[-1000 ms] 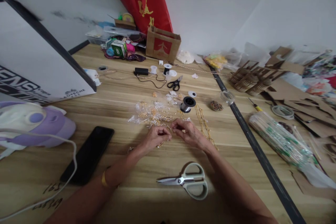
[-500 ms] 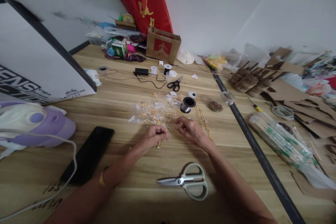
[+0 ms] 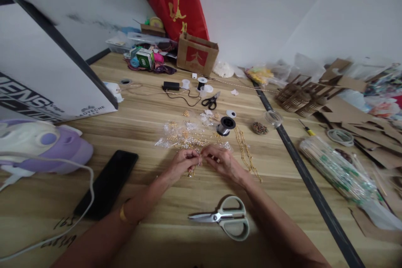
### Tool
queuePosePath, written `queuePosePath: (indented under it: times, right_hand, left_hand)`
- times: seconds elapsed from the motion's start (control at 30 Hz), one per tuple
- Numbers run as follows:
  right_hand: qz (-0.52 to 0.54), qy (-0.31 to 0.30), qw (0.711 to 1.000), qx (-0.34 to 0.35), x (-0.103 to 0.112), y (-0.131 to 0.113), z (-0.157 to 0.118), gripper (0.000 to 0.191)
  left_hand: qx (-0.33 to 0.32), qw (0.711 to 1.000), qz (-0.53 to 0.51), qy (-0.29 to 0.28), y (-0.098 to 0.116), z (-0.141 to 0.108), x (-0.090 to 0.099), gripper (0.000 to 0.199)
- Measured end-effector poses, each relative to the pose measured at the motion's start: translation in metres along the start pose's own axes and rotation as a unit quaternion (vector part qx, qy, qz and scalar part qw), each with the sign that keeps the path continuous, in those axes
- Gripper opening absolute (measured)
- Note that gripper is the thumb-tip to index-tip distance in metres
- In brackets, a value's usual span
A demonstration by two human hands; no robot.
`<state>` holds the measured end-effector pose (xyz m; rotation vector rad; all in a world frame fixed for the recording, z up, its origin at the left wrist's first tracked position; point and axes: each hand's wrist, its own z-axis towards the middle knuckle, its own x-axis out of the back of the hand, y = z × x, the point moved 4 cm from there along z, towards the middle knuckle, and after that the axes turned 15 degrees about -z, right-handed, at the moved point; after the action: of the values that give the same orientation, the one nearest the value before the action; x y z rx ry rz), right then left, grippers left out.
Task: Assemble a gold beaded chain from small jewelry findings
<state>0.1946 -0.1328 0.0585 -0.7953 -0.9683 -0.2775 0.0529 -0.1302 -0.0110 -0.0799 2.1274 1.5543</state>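
A: L hand (image 3: 182, 162), R hand (image 3: 221, 161): state?
B: Qty 2, together at ctr, near side of the bead pile (image 3: 191, 143). L: thumb & forefinger pinched, seemingly on an end of the gold strand (image 3: 191, 173). R: fingers bent, tips right up against L's. Whether R grips anything: can't tell, too small.

A: Strand, location?
B: Ctr of table (image 3: 176, 234), directly under L hand, short length showing, rest hidden. Hanging or lying on wood: can't tell.

A: Done so far?
B: Gold chain (image 3: 243, 150), qty 1+, laid out lengthwise, right of R hand; looks like made-up stock, my guess. Strand in hand: beads/bits on it, so part-done at best, imo.

A: Outstanding?
B: Judged by the lay of it, plenty. Bead pile loose, silver & gold mixed, just beyond the fingers. Clear plastic bags (image 3: 161, 141), w/ more gold bits, to far left of pile. Wire spool (image 3: 226, 125), upright, far side of R hand, looks well filled. Join at fingertips: no finished end visible, so prob. mid-step.

A: Tools?
B: Pale-handled scissors (image 3: 220, 217), qty 1, near side, blades pointing left, not in hand. Black scissors (image 3: 210, 101), qty 1, far side, past spool, ditto.

A: Misc.?
B: Phone (image 3: 108, 184), dark screen, near left. Brown bead cluster (image 3: 259, 128), right of spool.
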Motion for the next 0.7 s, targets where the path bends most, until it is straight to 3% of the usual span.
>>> queuePosePath:
  times: [0.7]
  right_hand:
    - [-0.041,-0.057,0.997,-0.023,-0.0041,0.0068,-0.0037,0.012]
  left_hand:
    - [-0.023,1.0,0.012,0.012,0.0023,-0.0017,-0.0043,0.017]
